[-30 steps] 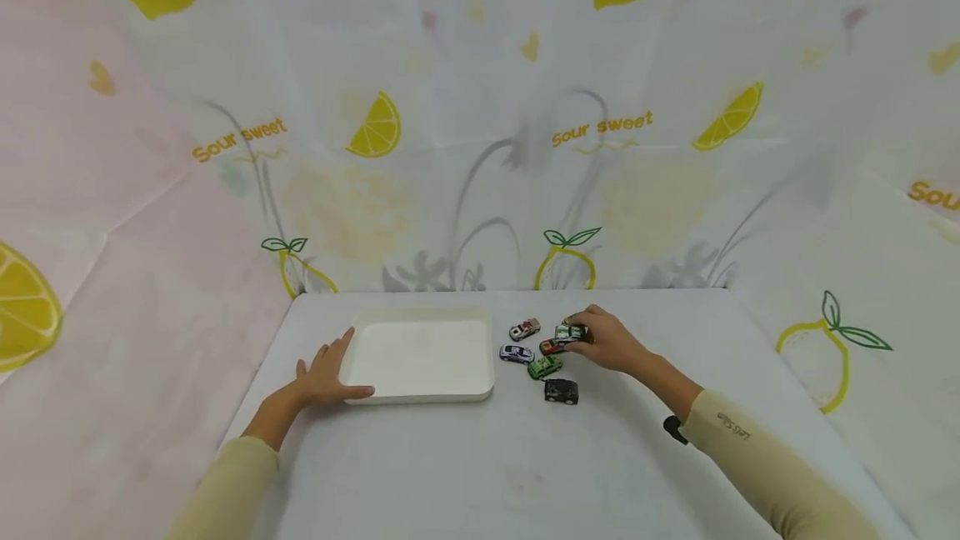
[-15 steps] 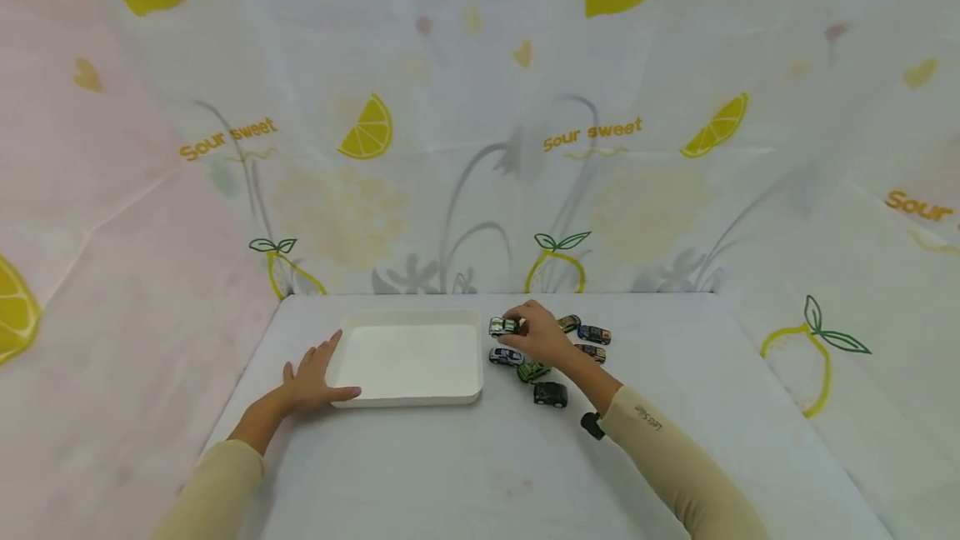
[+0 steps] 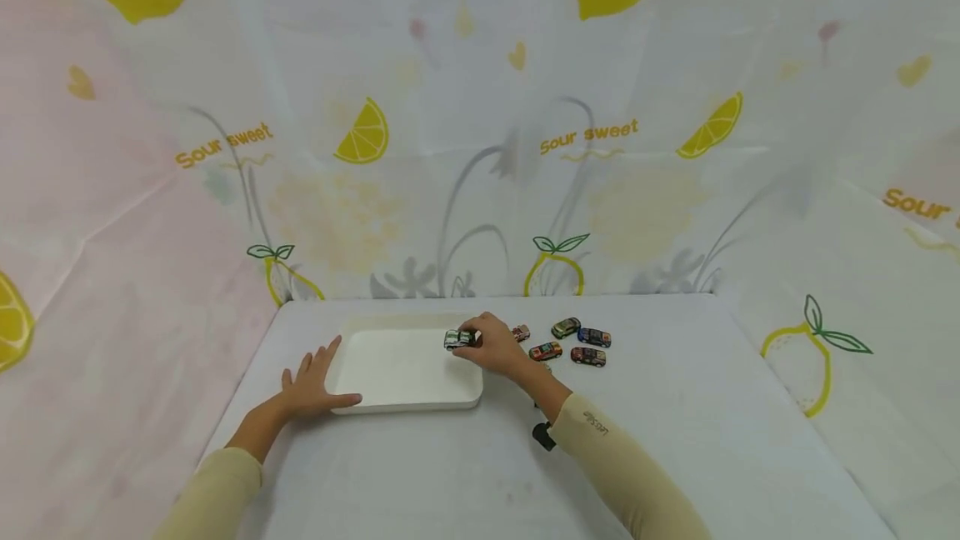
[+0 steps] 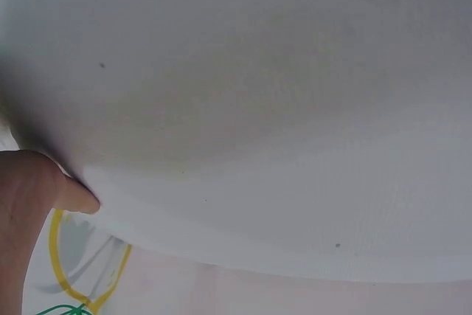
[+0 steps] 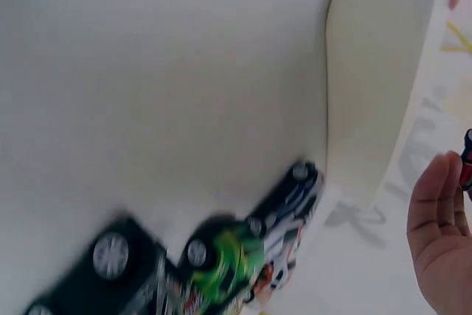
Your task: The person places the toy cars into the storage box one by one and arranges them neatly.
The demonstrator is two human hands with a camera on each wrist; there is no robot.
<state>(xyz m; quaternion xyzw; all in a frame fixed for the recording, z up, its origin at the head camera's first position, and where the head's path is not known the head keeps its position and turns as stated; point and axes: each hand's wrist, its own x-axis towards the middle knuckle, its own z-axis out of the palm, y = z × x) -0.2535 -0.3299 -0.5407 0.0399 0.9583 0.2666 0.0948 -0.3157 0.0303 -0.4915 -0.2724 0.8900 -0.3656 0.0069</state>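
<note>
Over the right end of a shallow white tray (image 3: pixel 397 373), my right hand (image 3: pixel 497 348) pinches a small white-and-green toy car (image 3: pixel 458 340) between thumb and fingers. The right wrist view catches that hand (image 5: pixel 442 248) at its right edge, with only a sliver of the held car showing. My left hand (image 3: pixel 307 387) rests with spread fingers against the tray's left side, thumb along the near corner. Part of the left hand (image 4: pixel 29 204) also appears in the left wrist view. Whether the held car touches the tray floor, I cannot tell.
Right of the tray lie several toy cars, among them an orange-red one (image 3: pixel 545 351), a dark one (image 3: pixel 588 357) and a blue one (image 3: pixel 595 337). Black (image 5: pixel 103 271), green (image 5: pixel 225 263) and white-blue cars (image 5: pixel 287 212) show beside the tray wall (image 5: pixel 376 71) in the right wrist view.
My right hand has carried the white-and-green car leftward from among the other cars to above the tray. The left hand keeps its place on the tray.
</note>
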